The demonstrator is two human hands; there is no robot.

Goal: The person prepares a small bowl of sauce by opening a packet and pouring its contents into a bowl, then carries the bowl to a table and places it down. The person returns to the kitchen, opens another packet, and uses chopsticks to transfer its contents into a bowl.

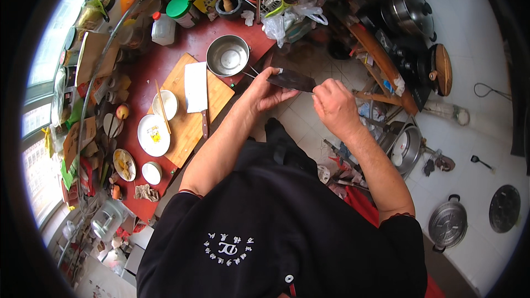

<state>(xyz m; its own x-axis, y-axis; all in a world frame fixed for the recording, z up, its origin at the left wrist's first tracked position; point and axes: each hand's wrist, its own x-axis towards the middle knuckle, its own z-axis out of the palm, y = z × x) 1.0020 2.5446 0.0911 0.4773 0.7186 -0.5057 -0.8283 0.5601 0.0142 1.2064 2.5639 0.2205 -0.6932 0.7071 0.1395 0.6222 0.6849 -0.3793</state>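
Observation:
My left hand (267, 91) holds a dark, flat, elongated object (294, 80) between the thumb and fingers; its kind is unclear. At its right end, the closed fingers of my right hand (335, 105) pinch the tip. To the left, a metal basin (228, 56) rests at the edge of the red table (190, 45). A cleaver (196, 87) lies flat on a wooden cutting board (182, 145). Chopsticks (161, 105) lie across a white bowl (169, 101), which stands on the board beside a white plate (154, 135).
A mortar with a wooden pestle (225, 0), a green-lidded tub (180, 8) and plastic bags (285, 20) stand at the table's far side. A small bowl (152, 173) and a food dish (124, 164) sit near left. Right are a lidded pot (410, 10) and a steel basin (405, 145).

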